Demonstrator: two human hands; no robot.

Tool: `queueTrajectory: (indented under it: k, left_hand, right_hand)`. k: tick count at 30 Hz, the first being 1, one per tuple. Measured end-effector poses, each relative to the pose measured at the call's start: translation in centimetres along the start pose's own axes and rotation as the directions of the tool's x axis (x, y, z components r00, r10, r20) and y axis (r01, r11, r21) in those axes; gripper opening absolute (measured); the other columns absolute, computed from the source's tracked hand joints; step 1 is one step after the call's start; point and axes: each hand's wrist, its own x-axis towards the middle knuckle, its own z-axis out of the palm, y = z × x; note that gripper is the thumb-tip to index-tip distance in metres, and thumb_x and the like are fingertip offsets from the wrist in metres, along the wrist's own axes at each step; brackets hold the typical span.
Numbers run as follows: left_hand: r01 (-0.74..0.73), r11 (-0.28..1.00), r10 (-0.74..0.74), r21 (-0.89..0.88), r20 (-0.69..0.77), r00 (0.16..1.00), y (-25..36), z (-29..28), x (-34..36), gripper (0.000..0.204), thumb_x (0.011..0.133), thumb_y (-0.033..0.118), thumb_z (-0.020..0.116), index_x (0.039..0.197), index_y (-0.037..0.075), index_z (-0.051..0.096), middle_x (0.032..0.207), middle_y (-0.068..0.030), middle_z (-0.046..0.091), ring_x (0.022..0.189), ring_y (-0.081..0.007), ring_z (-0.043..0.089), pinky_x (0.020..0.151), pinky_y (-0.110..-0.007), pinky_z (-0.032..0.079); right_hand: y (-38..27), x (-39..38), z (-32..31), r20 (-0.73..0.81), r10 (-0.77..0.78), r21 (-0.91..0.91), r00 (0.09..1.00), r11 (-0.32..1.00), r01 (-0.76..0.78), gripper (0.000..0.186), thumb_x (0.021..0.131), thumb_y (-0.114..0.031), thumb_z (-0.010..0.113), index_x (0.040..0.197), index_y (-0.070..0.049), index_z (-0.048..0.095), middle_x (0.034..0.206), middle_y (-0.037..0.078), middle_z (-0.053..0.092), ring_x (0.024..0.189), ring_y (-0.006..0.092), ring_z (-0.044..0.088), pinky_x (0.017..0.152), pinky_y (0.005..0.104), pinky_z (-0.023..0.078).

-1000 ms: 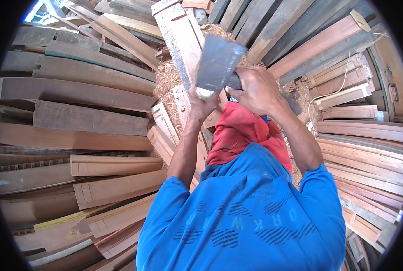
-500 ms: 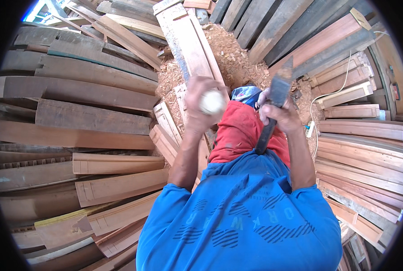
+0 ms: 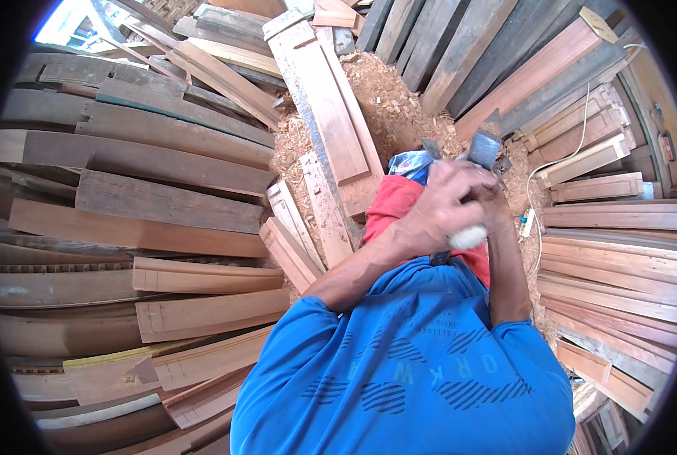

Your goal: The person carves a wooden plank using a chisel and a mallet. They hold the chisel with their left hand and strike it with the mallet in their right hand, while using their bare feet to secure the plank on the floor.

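Note:
My left hand (image 3: 446, 199) has its fingers curled and slightly blurred, crossing over my right hand. A pale, rounded object (image 3: 468, 237) shows at its lower side, gripped in that hand; its kind is unclear. My right hand (image 3: 497, 208) lies partly hidden beneath the left and is closed on a dark tool with a broad, flat metal head (image 3: 484, 149). The tool's head sticks out beyond the knuckles, and its dark lower end shows by my waist. A second dark pointed tip (image 3: 431, 148) shows beside the left fingers.
A panelled wooden board (image 3: 334, 114) leans ahead among wood shavings (image 3: 391, 87). Stacked planks (image 3: 168, 199) line the left; more boards (image 3: 611, 216) line the right. A white cable (image 3: 534, 182) with a connector runs down the right side. Smaller wood pieces (image 3: 291, 254) lie at my left.
My left hand has swung right with the pale object, from beside the leaning board to over my right hand. The tool's head has shifted slightly right.

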Motion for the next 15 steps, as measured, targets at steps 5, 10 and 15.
queueTrajectory:
  k: [5,10,15]
  left_hand:
    - [0.443,0.847,-0.520,-0.292,-0.290,0.804,-3.1,-5.6,-2.6,0.021,0.082,0.005,0.080,0.098,0.008,0.067,0.103,-0.0075,0.068,0.094,-0.0186,0.065,0.081,-0.034,0.053]
    - [0.660,0.739,-0.624,-0.134,-0.505,0.597,-8.9,-9.6,-5.5,0.021,0.096,0.013,0.074,0.102,0.003,0.056,0.075,-0.0027,0.062,0.060,-0.0105,0.063,0.045,-0.026,0.052]
    - [0.705,0.688,-0.675,-0.174,-0.511,0.533,-11.1,-10.0,-7.9,0.020,0.094,0.013,0.076,0.098,0.003,0.060,0.076,-0.0025,0.064,0.066,-0.0106,0.064,0.054,-0.027,0.052]
  right_hand:
    - [-4.1,-0.3,6.2,0.137,0.141,-0.121,0.981,0.985,-0.124,0.038,0.092,-0.023,0.075,0.117,0.000,0.058,0.094,0.010,0.070,0.083,0.0170,0.071,0.079,0.0320,0.058]
    - [-4.1,0.6,7.2,0.129,0.072,-0.535,0.989,0.845,0.008,0.027,0.093,-0.023,0.074,0.105,-0.002,0.062,0.086,0.008,0.069,0.065,0.0114,0.066,0.056,0.0296,0.054]
    - [-8.4,0.3,12.7,0.015,-0.226,-0.541,0.974,0.817,0.198,0.023,0.091,-0.014,0.077,0.099,-0.001,0.060,0.076,0.005,0.063,0.062,0.0108,0.063,0.057,0.0273,0.053]
